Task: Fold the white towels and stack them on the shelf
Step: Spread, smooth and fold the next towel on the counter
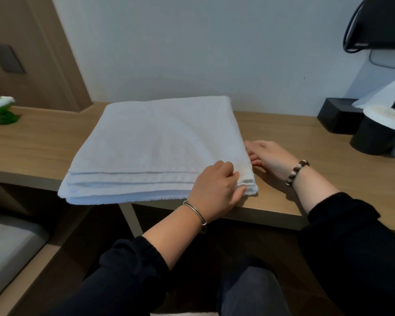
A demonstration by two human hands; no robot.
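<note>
the white towel [160, 142] is lying folded in several layers on the wooden desk [306, 179], its far edge sitting close to the wall and its near edge hanging slightly over the desk's front. the left hand [214, 190], wearing a metal bangle [195, 212], is curling its fingers over the towel's near right corner and grasping the stacked layers there. the right hand [269, 158], wearing a bead bracelet [297, 172], is lying flat on the desk just right of the towel with its fingers straight and relaxed, the tips touching the towel's right edge; whether they are slipping under it i cannot tell.

at the far right a black box [335, 115] is standing against the wall with a white tissue [383, 92] sticking up out of it. just beside it, nearer, a black round holder [374, 140] is holding a white paper roll [388, 116] that is filling its mouth. at the far left a blurred green and white object [2, 108] is resting on the desk, well apart from the towel.
</note>
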